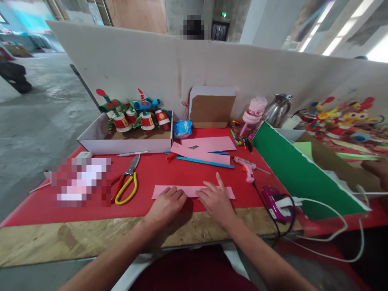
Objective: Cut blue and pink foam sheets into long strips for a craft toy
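Note:
A strip of pink paper (192, 190) lies crosswise on the red table cover in front of me. My left hand (169, 202) is closed on the strip's left half, fingers bent over it and thumb hidden. On the right half, my right hand (216, 200) grips the near edge between thumb and fingertips, with one finger sticking up. Beyond the hands lie more pink paper strips (209, 155) and blue sticks (206, 162). Yellow-and-red-handled scissors (129, 182) rest to the left, partly open. A pink glue gun (249, 169) lies to the right.
A white box (127, 146) with several paper-cup figures stands back left. At right are a green panel (300, 173), a purple power adapter (277, 204) with cables, and a pink bottle (254, 113). Another person's hand (376, 167) shows at the far right. A white partition (145, 64) stands behind.

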Demonstrator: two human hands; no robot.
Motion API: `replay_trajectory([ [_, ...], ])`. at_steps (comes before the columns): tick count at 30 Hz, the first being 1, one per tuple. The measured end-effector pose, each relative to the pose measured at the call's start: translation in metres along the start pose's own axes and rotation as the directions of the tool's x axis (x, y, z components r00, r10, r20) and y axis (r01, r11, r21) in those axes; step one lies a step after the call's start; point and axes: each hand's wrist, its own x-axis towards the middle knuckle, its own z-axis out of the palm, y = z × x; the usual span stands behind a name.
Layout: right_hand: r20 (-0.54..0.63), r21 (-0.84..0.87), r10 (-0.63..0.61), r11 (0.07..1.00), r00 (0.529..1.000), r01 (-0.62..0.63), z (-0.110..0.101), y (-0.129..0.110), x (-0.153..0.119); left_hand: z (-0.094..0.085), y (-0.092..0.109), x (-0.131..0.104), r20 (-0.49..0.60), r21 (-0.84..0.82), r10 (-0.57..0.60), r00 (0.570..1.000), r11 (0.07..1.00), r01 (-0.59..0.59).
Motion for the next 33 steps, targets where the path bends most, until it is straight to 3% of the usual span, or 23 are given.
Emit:
replay_trajectory([
  [5,0.116,0.000,0.023,1.000,0.993,-0.023,0.003,0.005,0.001,-0.004,0.002,0.000,0.056,-0.128,-0.079,0.995,0.988,0.085],
  [10,0.181,0.049,0.176,0.981,0.968,-0.188,-0.001,0.011,-0.002,-0.009,-0.002,0.001,0.107,-0.193,-0.230,0.967,0.949,0.247],
  [13,0.233,0.147,0.301,0.929,0.925,-0.339,-0.010,0.021,-0.001,-0.012,-0.010,0.006,0.149,-0.235,-0.333,0.931,0.903,0.360],
  [16,0.344,0.138,0.365,0.892,0.865,-0.431,-0.022,0.026,0.009,-0.013,-0.018,0.015,0.223,-0.246,-0.382,0.897,0.868,0.431],
  [19,0.427,0.060,0.365,0.902,0.827,-0.429,-0.032,0.022,0.022,-0.013,-0.023,0.022,0.268,-0.238,-0.382,0.885,0.863,0.445],
  [24,0.501,0.098,0.240,0.939,0.832,-0.330,-0.032,0.010,0.032,-0.014,-0.023,0.016,0.290,-0.219,-0.287,0.913,0.909,0.356],
  [33,0.524,0.083,0.322,0.902,0.789,-0.424,-0.029,0.014,0.035,-0.019,-0.018,0.018,0.348,-0.162,-0.339,0.874,0.897,0.412],
])
